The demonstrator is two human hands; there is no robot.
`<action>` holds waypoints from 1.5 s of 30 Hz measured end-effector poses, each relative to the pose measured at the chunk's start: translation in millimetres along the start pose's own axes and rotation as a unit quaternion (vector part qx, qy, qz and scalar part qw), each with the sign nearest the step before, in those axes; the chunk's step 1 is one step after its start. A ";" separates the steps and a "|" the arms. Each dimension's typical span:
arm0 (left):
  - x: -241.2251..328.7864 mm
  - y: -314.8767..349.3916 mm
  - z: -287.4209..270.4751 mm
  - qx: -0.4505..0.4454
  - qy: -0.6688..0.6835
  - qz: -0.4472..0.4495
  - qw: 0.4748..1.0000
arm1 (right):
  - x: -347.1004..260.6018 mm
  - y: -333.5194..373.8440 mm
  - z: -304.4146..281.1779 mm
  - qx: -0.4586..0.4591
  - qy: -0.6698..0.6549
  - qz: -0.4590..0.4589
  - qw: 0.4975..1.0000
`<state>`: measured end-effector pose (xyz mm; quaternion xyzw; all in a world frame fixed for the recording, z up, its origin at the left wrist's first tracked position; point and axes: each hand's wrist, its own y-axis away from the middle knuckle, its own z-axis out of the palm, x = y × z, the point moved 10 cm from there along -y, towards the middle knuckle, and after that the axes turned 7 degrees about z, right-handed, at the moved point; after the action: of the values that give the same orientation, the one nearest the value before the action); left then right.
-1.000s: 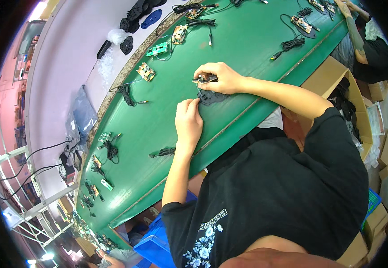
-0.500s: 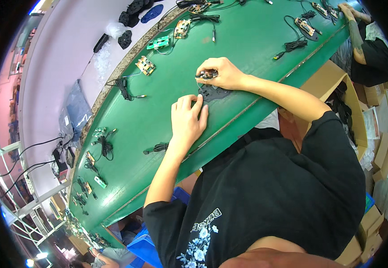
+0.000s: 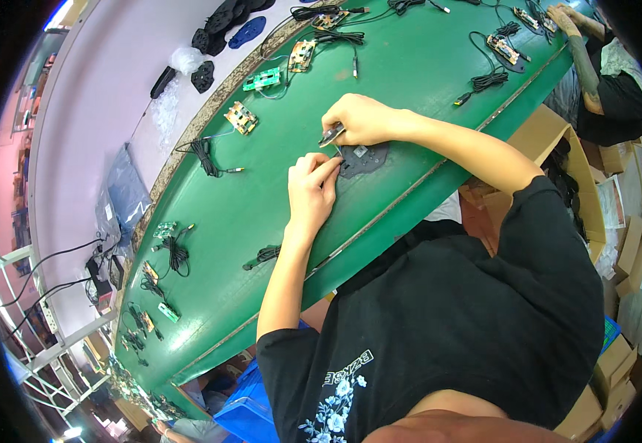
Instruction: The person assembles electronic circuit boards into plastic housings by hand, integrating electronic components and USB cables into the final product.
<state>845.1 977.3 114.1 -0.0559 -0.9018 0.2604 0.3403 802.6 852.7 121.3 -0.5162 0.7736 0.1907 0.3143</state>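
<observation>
My right hand [image 3: 371, 122] is closed around a small circuit board [image 3: 332, 135], held tilted above the table. Below it a black plastic base plate [image 3: 365, 159] lies flat on the green table, with small raised details on its surface. A thin wire seems to run down from the board toward the plate. My left hand [image 3: 310, 196] has thumb and forefinger pressed together at the plate's left edge; what they pinch is too small to make out. Close to my left forearm lies a bundled black cable [image 3: 265, 255].
Circuit boards [image 3: 241, 118] with coiled black cables [image 3: 203, 155] lie along the curved green table [image 3: 262, 184]. A purple ledge [image 3: 84, 133] beyond holds plastic bags [image 3: 125, 192] and dark plastic parts. Another person's hands [image 3: 566, 21] work at far right, near an open cardboard box [image 3: 587, 199].
My left fingers have closed into a pinch at the plate's left edge. My right hand has tilted the board, uncovering more of the plate. The view has shifted slightly.
</observation>
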 end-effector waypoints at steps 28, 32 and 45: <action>-14.6 -17.5 5.7 -0.154 0.084 -0.058 0.983 | -13.6 31.9 -14.0 -0.178 -0.095 -0.036 0.979; -22.7 -21.6 9.8 -0.190 0.136 -0.112 0.966 | -29.9 51.2 -23.1 -0.082 0.001 -0.182 0.980; -36.7 -28.9 21.0 -0.247 0.140 -0.167 0.944 | -21.3 69.7 -2.1 -0.011 0.110 -0.217 0.970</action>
<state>861.9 933.3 94.0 -0.0226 -0.8777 -0.0412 0.4769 743.7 893.3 135.3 -0.6927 0.6711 0.0685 0.2553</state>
